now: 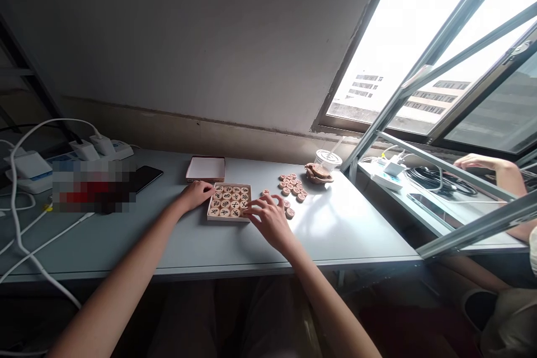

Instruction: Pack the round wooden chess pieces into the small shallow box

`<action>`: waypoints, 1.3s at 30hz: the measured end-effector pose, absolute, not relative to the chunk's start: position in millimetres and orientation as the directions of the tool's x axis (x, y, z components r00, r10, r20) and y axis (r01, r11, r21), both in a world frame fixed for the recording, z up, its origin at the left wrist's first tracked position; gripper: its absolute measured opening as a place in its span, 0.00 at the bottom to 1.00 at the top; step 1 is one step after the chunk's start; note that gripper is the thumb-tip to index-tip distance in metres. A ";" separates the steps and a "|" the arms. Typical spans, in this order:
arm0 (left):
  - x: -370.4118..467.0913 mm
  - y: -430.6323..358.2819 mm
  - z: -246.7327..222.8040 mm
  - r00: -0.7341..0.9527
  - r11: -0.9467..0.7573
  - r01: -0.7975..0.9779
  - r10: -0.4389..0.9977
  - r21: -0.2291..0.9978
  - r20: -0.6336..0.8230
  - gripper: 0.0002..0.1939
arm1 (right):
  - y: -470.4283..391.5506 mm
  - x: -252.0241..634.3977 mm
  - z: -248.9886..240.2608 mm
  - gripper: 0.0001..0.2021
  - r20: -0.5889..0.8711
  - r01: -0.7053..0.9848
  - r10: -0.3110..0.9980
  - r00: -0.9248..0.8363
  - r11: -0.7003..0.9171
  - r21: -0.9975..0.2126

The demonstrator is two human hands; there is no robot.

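A shallow box (229,218) lies on the desk, filled with rows of round wooden xiangqi pieces (225,204) marked with dark characters. My left hand (197,194) is closed at the box's upper left side, its fingertips on the rim. Over the right side of the box reaches my right hand (271,218), fingers bent, with the tips at a xiangqi piece in the lower right corner; they partly cover it. Loose xiangqi pieces (289,184) lie in a group to the right, a few close beyond my right hand.
The box lid (205,169) lies behind the box. A lidded plastic cup (328,159) and a brown crumpled item (318,174) stand at the back right. Phone (146,176), power strips (119,150) and white cables are at left. Past the metal frame (377,123), another person's hand (482,162) shows.
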State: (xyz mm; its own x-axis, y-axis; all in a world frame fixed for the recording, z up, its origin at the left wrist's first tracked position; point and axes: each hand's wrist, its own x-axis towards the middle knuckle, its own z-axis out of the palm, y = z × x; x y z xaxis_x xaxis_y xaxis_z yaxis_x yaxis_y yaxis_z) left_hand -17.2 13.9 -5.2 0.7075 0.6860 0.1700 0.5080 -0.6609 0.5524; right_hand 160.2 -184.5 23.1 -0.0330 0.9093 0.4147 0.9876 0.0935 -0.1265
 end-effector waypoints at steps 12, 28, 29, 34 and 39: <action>-17.1 15.7 -7.0 0.693 -0.641 0.508 0.701 0.575 0.169 0.20 | -209.6 172.6 5.8 0.16 0.479 0.996 0.874 0.082 -0.051 -0.077; -17.7 14.7 -7.4 0.656 -0.650 0.550 0.725 0.524 0.211 0.21 | -185.8 267.7 -10.1 0.10 0.437 0.949 0.859 0.266 -0.153 -0.277; -17.5 14.8 -7.9 0.629 -0.645 0.563 0.740 0.516 0.238 0.21 | -183.0 268.9 -9.1 0.09 0.436 0.951 0.863 0.256 -0.143 -0.275; -14.3 19.3 -13.0 0.626 -0.654 0.506 0.727 0.562 0.283 0.23 | -182.1 252.2 2.9 0.09 0.559 0.961 0.787 0.259 -0.150 -0.234; -10.1 21.5 -17.2 0.628 -0.620 0.463 0.734 0.634 0.259 0.24 | -158.6 195.3 30.7 0.10 0.550 0.978 0.819 0.163 -0.060 -0.201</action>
State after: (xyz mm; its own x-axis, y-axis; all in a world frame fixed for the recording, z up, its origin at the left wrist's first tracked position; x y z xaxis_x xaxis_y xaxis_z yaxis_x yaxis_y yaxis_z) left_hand -10.1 21.5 -17.2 0.6284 0.7336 0.2586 0.4629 -0.6199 0.6336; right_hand 195.3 -158.6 30.7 0.1629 0.8192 0.5499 0.9778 -0.0598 -0.2006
